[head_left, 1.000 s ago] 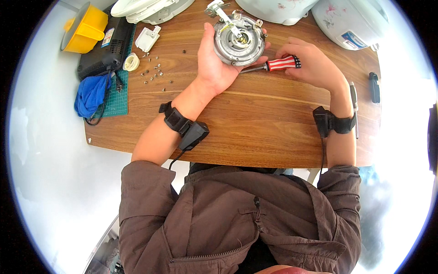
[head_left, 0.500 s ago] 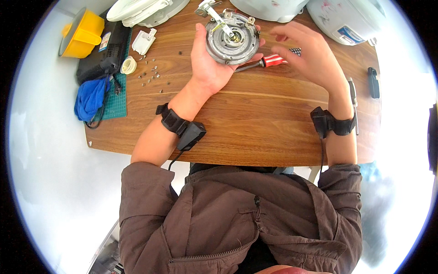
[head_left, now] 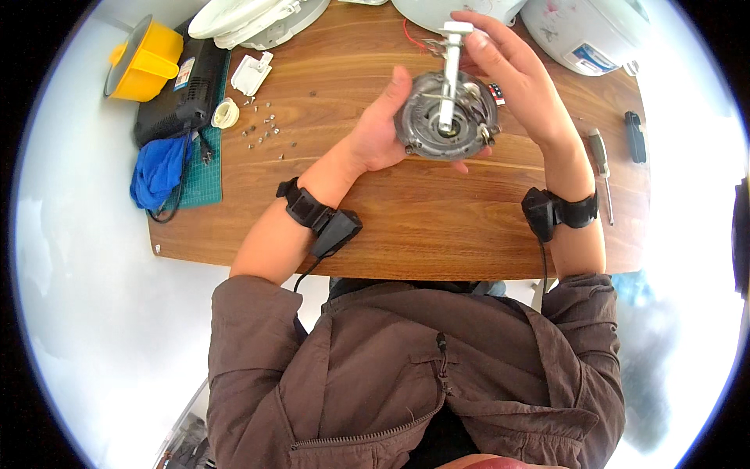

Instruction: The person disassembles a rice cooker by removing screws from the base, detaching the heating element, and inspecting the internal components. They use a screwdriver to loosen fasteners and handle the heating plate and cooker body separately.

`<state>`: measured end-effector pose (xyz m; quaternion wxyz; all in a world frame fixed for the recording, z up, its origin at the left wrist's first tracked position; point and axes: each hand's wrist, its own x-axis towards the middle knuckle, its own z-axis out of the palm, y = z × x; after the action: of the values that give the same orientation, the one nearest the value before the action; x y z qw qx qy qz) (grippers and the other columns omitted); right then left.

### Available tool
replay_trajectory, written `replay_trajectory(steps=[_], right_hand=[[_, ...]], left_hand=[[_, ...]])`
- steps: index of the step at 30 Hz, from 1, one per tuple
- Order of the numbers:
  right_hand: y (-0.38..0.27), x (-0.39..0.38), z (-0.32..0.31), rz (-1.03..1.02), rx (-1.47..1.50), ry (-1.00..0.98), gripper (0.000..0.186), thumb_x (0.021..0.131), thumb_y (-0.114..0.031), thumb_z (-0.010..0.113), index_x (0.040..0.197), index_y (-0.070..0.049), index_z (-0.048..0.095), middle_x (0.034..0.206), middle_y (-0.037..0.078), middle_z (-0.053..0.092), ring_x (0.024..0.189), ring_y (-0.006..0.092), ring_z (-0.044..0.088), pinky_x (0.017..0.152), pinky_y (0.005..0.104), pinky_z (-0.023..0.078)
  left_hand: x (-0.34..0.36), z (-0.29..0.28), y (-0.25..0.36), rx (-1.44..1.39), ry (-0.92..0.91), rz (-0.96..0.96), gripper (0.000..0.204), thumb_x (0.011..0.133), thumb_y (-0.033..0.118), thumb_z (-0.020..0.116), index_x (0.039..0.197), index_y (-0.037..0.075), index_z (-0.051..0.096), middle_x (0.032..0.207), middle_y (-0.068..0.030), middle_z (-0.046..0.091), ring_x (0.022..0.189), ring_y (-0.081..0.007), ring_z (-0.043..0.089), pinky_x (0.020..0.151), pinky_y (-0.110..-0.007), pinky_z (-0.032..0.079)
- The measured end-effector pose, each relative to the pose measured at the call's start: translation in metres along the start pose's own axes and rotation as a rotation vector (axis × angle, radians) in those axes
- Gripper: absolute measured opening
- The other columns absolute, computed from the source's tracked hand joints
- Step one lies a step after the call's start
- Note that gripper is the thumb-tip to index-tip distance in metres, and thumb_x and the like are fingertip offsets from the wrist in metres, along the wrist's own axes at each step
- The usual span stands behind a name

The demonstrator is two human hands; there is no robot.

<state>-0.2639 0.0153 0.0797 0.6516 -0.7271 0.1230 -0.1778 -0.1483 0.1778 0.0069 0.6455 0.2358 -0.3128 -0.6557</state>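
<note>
A round metal heating plate (head_left: pixel 422 142), like that of a rice cooker, is held underside up over the table. A long pale metal lever (head_left: pixel 450 82) stands out across it, with a red wire at its far side. My left hand (head_left: pixel 380 129) supports the plate from the left and below, thumb at the rim and fingertips showing beneath the near edge. My right hand (head_left: pixel 522 82) is curled at the lever's far end, fingers beyond it and thumb beside it; the exact contact is partly hidden. The striped screwdriver (head_left: pixel 497 94) lies mostly hidden behind the plate.
Several small screws (head_left: pixel 266 131), a white plastic cover (head_left: pixel 251 74) and a cream ring (head_left: pixel 226 113) lie left. A black box (head_left: pixel 168 109), yellow container (head_left: pixel 148 62) and blue cloth (head_left: pixel 160 168) are farther left. Another screwdriver (head_left: pixel 600 152) lies right; a white cooker body (head_left: pixel 582 31) stands behind.
The plate has come nearer and to the right, turning so its lever points away from me. My right hand has moved from apart to the lever's end.
</note>
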Motion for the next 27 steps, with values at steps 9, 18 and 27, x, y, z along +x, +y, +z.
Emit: replay_trajectory(steps=[9, 18, 27], right_hand=[[0.002, 0.0, 0.006, -0.053, 0.067, 0.036, 0.04, 0.106, -0.02, 0.059, 0.142, -0.001, 0.056, 0.123, 0.011, 0.071, 0.108, 0.0165, 0.067, 0.096, 0.0311, 0.053], [-0.005, 0.001, 0.004, -0.033, 0.191, 0.046, 0.042, 0.099, 0.007, 0.061, 0.14, 0.004, 0.054, 0.126, 0.013, 0.07, 0.113, 0.0164, 0.067, 0.094, 0.0298, 0.058], [-0.004, 0.002, 0.005, -0.131, 0.123, 0.031, 0.041, 0.099, 0.009, 0.059, 0.14, 0.004, 0.053, 0.129, 0.013, 0.067, 0.117, 0.0192, 0.067, 0.097, 0.0312, 0.057]], left_hand=[[-0.001, -0.002, -0.005, 0.053, -0.032, -0.081, 0.098, 0.095, 0.082, 0.026, 0.152, 0.004, 0.041, 0.132, -0.0222, 0.065, 0.116, -0.0386, 0.069, 0.087, -0.05, 0.064], [0.001, 0.001, -0.003, 0.036, -0.008, -0.018, 0.088, 0.097, 0.073, 0.05, 0.152, 0.004, 0.041, 0.134, -0.0223, 0.064, 0.118, -0.0395, 0.068, 0.089, -0.051, 0.063], [0.002, 0.0, 0.0, 0.02, 0.002, 0.002, 0.081, 0.097, 0.061, 0.062, 0.149, 0.003, 0.041, 0.134, -0.0215, 0.063, 0.116, -0.0399, 0.069, 0.09, -0.05, 0.064]])
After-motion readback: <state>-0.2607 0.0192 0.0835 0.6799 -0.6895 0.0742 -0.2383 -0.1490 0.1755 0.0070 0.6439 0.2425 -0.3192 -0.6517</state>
